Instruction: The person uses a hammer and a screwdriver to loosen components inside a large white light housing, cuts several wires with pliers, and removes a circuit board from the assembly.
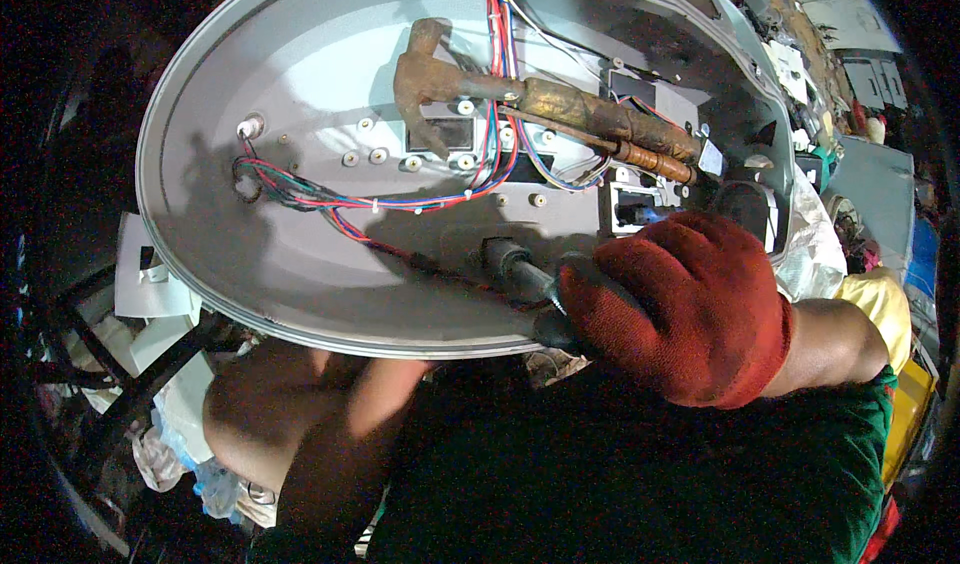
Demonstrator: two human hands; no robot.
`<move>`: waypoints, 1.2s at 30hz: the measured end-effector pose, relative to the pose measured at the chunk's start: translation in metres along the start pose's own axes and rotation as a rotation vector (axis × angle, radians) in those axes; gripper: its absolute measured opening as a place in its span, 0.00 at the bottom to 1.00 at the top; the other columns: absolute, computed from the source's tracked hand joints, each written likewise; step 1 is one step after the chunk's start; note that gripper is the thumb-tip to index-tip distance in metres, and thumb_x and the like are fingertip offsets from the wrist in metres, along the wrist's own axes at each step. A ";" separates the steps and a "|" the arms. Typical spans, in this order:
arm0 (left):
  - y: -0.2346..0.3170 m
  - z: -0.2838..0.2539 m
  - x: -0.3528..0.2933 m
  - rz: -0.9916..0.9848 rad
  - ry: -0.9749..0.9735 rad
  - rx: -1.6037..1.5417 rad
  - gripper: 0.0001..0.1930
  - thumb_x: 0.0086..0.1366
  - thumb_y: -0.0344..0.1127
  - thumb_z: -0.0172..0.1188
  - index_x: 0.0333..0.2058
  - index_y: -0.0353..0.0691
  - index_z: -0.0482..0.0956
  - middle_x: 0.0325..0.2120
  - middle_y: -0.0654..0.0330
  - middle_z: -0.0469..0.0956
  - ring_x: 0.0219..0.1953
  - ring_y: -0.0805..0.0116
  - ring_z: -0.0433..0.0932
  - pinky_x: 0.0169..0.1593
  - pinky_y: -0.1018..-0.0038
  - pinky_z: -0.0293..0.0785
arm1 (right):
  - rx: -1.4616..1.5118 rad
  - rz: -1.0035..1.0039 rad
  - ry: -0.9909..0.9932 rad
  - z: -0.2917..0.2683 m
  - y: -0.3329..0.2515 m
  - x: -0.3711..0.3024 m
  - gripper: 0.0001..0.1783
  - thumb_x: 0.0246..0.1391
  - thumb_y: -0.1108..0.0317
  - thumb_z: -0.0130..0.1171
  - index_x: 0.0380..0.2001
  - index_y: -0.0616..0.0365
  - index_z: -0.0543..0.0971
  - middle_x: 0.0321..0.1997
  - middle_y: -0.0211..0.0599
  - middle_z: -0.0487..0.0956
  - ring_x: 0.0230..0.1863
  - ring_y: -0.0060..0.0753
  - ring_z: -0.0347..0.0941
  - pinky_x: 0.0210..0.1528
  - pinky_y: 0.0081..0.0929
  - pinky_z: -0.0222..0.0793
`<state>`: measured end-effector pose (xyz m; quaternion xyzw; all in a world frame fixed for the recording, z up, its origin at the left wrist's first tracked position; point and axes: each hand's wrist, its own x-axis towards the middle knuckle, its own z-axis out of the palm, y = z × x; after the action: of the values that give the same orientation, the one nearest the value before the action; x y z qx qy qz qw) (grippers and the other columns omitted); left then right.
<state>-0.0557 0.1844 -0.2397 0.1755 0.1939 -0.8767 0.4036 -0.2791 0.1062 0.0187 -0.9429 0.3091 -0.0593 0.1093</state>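
Observation:
A red work glove with dark fingertips covers my right hand (690, 309). Its fingers are closed around a grey metal rod-like piece (530, 282), whose far end meets a dark round fitting (505, 252) inside a large oval grey housing (300, 69). The exact kind of that piece cannot be made out. My left forearm (375, 404) passes below the housing's near rim, which hides the fingers of my left hand. Lying in the housing are a rusty claw hammer (430, 79) with a worn handle and, alongside it, a thin tool with an orange-brown handle (655, 162).
Bundled coloured wires (400, 202) run across the housing, past several small round posts (378, 155). A black round part (748, 204) sits at its right end. Around it are a white panel piece (155, 274), plastic bags (215, 484), and a yellow item (910, 414).

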 end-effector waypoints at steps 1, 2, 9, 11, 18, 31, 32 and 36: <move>0.001 0.001 0.001 -0.003 -0.005 -0.004 0.26 0.73 0.48 0.40 0.64 0.42 0.62 0.63 0.51 0.65 0.64 0.53 0.65 0.69 0.55 0.56 | -0.022 0.000 -0.001 0.001 -0.001 0.000 0.23 0.35 0.68 0.63 0.41 0.60 0.80 0.32 0.40 0.78 0.27 0.39 0.77 0.25 0.34 0.74; 0.001 0.003 0.003 -0.012 -0.013 -0.012 0.26 0.73 0.48 0.40 0.64 0.42 0.62 0.63 0.51 0.65 0.64 0.53 0.65 0.69 0.55 0.56 | -0.035 -0.013 0.006 0.003 -0.001 0.000 0.23 0.35 0.68 0.64 0.41 0.60 0.80 0.32 0.41 0.78 0.28 0.39 0.77 0.25 0.34 0.74; 0.003 0.017 0.012 -0.075 -0.143 -0.080 0.27 0.74 0.50 0.39 0.65 0.42 0.60 0.63 0.50 0.64 0.64 0.53 0.64 0.70 0.54 0.55 | 0.138 0.001 -0.173 -0.008 0.001 0.015 0.21 0.39 0.71 0.63 0.42 0.61 0.79 0.35 0.46 0.80 0.31 0.48 0.79 0.33 0.40 0.76; 0.002 0.020 0.013 -0.108 -0.190 -0.109 0.27 0.74 0.50 0.38 0.65 0.42 0.60 0.63 0.50 0.64 0.64 0.53 0.64 0.70 0.54 0.55 | 0.124 -0.015 -0.235 -0.014 0.000 0.019 0.22 0.40 0.71 0.63 0.43 0.61 0.79 0.36 0.47 0.80 0.33 0.50 0.79 0.34 0.41 0.77; -0.007 0.046 0.025 -0.297 -0.659 -0.227 0.31 0.74 0.56 0.34 0.67 0.42 0.55 0.66 0.51 0.60 0.66 0.54 0.62 0.72 0.53 0.52 | 0.116 0.040 -0.087 -0.011 -0.004 0.010 0.22 0.47 0.68 0.58 0.50 0.54 0.76 0.35 0.43 0.79 0.30 0.47 0.78 0.27 0.39 0.74; 0.000 0.041 0.021 -0.285 -0.472 -0.184 0.27 0.75 0.54 0.34 0.62 0.43 0.58 0.60 0.52 0.62 0.62 0.56 0.65 0.69 0.53 0.57 | 0.199 0.315 0.016 -0.003 -0.023 -0.002 0.19 0.45 0.69 0.65 0.44 0.56 0.78 0.38 0.44 0.79 0.36 0.50 0.78 0.37 0.42 0.75; -0.002 0.039 0.020 -0.274 -0.477 -0.184 0.26 0.75 0.54 0.34 0.62 0.43 0.58 0.60 0.52 0.62 0.62 0.56 0.65 0.69 0.53 0.57 | 0.236 0.290 0.025 -0.001 -0.022 -0.001 0.21 0.43 0.71 0.66 0.44 0.58 0.78 0.40 0.47 0.79 0.38 0.51 0.78 0.39 0.42 0.75; -0.011 0.030 0.023 -0.213 -0.532 -0.127 0.26 0.75 0.54 0.34 0.62 0.43 0.58 0.60 0.52 0.62 0.61 0.56 0.64 0.69 0.53 0.58 | 0.241 0.202 0.006 0.000 -0.015 -0.003 0.22 0.42 0.75 0.66 0.45 0.60 0.78 0.44 0.50 0.79 0.43 0.53 0.78 0.43 0.42 0.76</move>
<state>-0.0825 0.1617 -0.2225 -0.1074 0.1533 -0.9155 0.3561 -0.2725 0.1196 0.0222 -0.8869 0.3932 -0.0876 0.2262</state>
